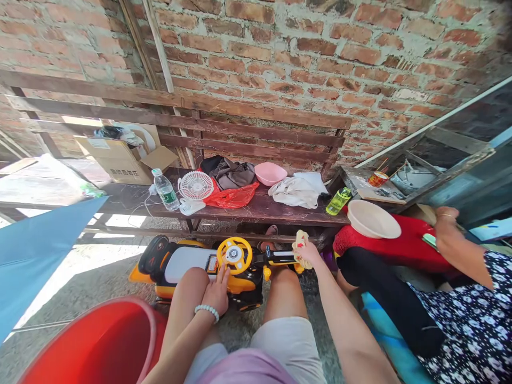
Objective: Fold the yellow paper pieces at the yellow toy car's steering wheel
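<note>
While the right hand (307,254) clenches a crumpled pale yellow cloth (302,249) at the front end of a yellow-and-black ride-on toy car (236,282), the left hand (217,292), with a white bead bracelet (207,313) at its wrist, lies relaxed with its fingers spread, grasping nothing, against the toy's near side. The toy stands on the concrete floor (86,277) at lower centre, between the person's knees, its yellow steering wheel (234,255) facing up.

Behind it, a dark wooden bench (260,210) runs across the middle of the frame, holding a white desk fan (196,185), a water bottle (165,189), a red plastic bag (232,195), a pink bowl (271,173), a white cloth bag (294,192) and a green bottle (338,201). A cardboard box (120,162) sits at its left end.

At the right edge, a co-worker in a dark floral dress (468,320) has a hand (446,223) raised beside a red stool (400,240) topped by a beige basin (374,219) — a red tub (88,344) fills the lower left corner.
</note>
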{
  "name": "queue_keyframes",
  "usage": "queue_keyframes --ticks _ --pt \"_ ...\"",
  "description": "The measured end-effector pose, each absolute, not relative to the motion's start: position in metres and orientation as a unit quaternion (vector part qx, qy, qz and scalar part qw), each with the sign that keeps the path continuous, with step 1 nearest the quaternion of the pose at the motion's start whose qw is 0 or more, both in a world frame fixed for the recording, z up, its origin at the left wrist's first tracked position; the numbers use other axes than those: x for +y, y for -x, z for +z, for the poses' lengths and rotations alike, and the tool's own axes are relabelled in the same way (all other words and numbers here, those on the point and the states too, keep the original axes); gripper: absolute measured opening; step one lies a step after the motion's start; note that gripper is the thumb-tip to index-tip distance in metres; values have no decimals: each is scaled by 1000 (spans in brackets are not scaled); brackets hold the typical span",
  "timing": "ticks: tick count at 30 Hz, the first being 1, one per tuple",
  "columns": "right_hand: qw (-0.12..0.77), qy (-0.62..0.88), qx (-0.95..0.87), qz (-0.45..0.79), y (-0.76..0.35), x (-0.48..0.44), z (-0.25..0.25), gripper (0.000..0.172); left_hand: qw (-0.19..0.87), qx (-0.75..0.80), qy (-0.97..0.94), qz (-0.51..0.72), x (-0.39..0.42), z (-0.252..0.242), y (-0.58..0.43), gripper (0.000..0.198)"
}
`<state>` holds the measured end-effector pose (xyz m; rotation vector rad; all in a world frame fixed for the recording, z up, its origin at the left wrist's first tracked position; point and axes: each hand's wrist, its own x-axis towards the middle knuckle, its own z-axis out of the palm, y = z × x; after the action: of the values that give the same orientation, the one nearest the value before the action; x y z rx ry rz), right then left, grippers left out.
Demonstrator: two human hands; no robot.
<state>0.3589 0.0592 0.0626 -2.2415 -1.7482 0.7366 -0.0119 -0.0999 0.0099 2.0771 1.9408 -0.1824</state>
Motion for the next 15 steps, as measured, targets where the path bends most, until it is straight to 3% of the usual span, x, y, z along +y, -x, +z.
queue_keyframes --ticks 2,6,15 --pt "27 752 -599 273 -354 60 59 30 152 676 -719 -55 -99 7 12 91" --pt "-15 728 -626 277 -342 60 54 21 149 675 -720 -63 -99 5 11 91" --pt "-23 661 -685 307 -284 64 54 19 156 672 -721 -59 -100 17 9 89"
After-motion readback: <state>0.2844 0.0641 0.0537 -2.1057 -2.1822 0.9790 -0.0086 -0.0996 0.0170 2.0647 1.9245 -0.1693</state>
